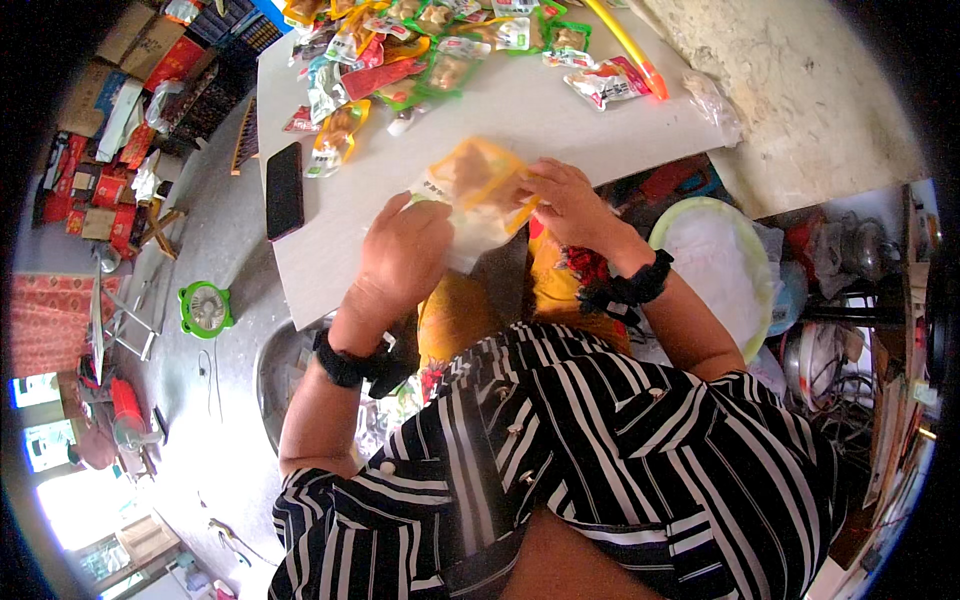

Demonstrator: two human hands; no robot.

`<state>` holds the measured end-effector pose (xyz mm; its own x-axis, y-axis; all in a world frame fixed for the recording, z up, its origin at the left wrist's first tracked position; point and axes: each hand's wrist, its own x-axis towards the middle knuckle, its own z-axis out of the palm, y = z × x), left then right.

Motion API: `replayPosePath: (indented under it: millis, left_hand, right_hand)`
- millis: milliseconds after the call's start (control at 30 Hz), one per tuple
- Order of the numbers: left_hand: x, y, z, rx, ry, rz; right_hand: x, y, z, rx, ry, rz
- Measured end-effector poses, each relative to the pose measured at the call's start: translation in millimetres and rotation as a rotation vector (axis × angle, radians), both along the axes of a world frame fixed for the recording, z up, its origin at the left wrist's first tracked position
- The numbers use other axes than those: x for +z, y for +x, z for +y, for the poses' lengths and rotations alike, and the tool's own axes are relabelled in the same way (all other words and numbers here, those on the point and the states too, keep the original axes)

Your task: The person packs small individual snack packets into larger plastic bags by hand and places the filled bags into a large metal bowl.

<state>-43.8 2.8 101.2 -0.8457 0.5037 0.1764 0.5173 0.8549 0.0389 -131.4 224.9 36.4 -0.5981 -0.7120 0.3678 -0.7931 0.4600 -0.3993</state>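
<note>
A clear plastic food pouch [480,176] with yellow edging is held at the table's near edge, above my lap. My left hand [405,244] grips its left side with curled fingers, which are partly hidden behind the knuckles. The fingers of my right hand [574,206] pinch the yellow-edged right side. Something brownish shows through the film, too blurred to name. Beyond my hands lies a heap of small sealed snack packets [450,71] with green, yellow and red edges. One yellow-edged packet [339,135] rests at the heap's near left.
A black smartphone [285,191] lies at the left edge of the white table [375,202]. To the right are a red-and-white packet [609,81] and a yellow stick with an orange tip [630,49]. A lined round tub [712,262] stands beside my right arm; a green fan [205,309] is on the floor.
</note>
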Motion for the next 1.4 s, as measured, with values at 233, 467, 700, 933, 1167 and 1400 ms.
replayPosePath:
  millis: [233, 467, 700, 933, 1167, 1400]
  left_hand:
    - [44, -10, 18, 0.107, 0.269, -0.183]
    - [6, -11, 9, 0.273, 1.697, -0.862]
    - [-66, 8, 6, 0.388, 2.393, -1.001]
    - [-102, 14, -4, 0.308, 2.486, -1.033]
    - [-104, 20, -4, 0.232, 2.593, -1.034]
    - [-141, 29, -4, 0.17, 1.341, -0.318]
  right_hand:
    - [11, -44, 21, 0.011, -0.203, 0.079]
    - [84, -91, 3, 0.083, 0.137, -0.075]
    - [60, -109, -76, 0.102, 0.527, -0.164]
    - [7, -103, -108, 0.02, 0.311, 0.083]
    - [-8, -62, -86, 0.067, -0.004, 0.169]
    - [-21, -30, -77, -0.007, 0.197, 0.288]
